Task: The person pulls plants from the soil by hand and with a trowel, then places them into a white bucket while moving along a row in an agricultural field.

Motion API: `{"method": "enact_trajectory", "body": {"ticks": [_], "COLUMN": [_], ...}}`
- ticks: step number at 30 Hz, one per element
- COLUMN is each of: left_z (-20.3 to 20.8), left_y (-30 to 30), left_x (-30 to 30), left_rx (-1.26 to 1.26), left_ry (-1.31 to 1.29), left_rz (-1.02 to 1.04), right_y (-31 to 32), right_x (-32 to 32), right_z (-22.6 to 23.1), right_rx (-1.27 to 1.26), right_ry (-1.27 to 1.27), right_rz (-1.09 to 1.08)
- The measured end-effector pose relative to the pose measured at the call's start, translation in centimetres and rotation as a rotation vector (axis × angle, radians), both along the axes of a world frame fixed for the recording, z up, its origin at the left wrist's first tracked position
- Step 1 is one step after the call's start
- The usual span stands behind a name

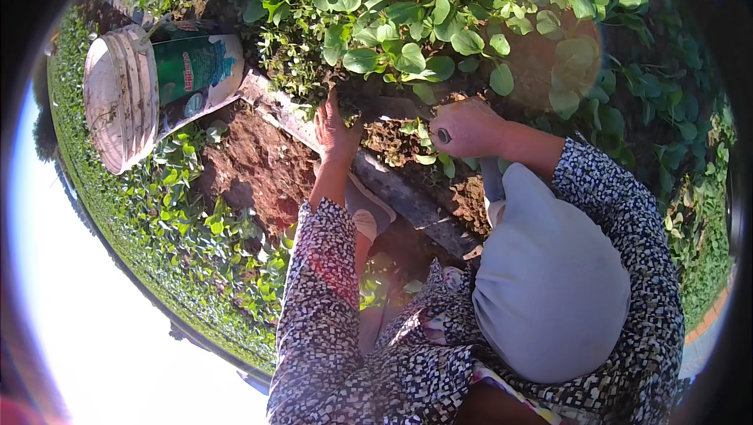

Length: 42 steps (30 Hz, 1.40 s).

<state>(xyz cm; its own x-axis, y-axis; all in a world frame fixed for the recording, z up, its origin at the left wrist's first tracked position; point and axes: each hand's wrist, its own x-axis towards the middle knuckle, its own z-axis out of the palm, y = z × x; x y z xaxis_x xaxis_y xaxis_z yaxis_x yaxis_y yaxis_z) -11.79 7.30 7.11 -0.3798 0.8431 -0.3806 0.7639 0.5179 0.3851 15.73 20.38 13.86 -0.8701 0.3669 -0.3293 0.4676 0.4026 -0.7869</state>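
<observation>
My left hand (337,136) reaches to the edge of a clump of small-leaved weeds (302,64), fingers stretched out and their tips among the stems. Nothing shows in it. To its right my right hand (471,128) is closed in a fist low over the soil. A small dark oval shows at the fist, perhaps a handle's end; what it grips is hidden by the fingers. Broad-leaved green seedlings (423,13) grow just beyond both hands. Small leafy plants (423,143) stand between the hands.
A white bucket (121,99) with a green label lies on its side at the left. A grey strip (408,201) edges the bed, with bare brown soil (259,166) beside it. My pale-trousered knee (549,276) and a grey shoe (369,204) are close below my hands.
</observation>
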Motion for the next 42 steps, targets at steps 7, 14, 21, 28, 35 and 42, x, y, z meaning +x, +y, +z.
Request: {"method": "enact_trajectory", "body": {"ticks": [7, 14, 21, 28, 35, 42], "left_z": [-4.0, -4.8, 0.3, 0.9, -1.9, -7.1], "left_y": [-1.9, -1.7, -1.1, -2.9, -0.7, -3.6], "left_x": [-1.9, -2.7, -0.6, 2.0, 4.0, 2.2], "left_rx": [0.008, -0.022, 0.103, 0.188, 0.026, 0.215], "left_ry": [0.118, 0.005, -0.058, -0.053, -0.141, -0.417], "left_rz": [-0.092, 0.043, 0.092, 0.274, 0.673, 1.075], "right_y": [-1.6, 0.7, 1.4, 4.4, 1.2, 1.2], "right_x": [-2.3, -3.8, -5.6, -0.1, -3.6, -1.2], "right_z": [-1.8, -1.4, -2.5, 2.2, 0.2, -1.2], "right_rx": [0.041, 0.073, 0.038, -0.005, -0.047, -0.106], "right_ry": [0.018, 0.029, 0.090, -0.111, -0.104, -0.109], "right_rz": [-0.013, 0.073, 0.004, 0.209, 0.177, 0.063]}}
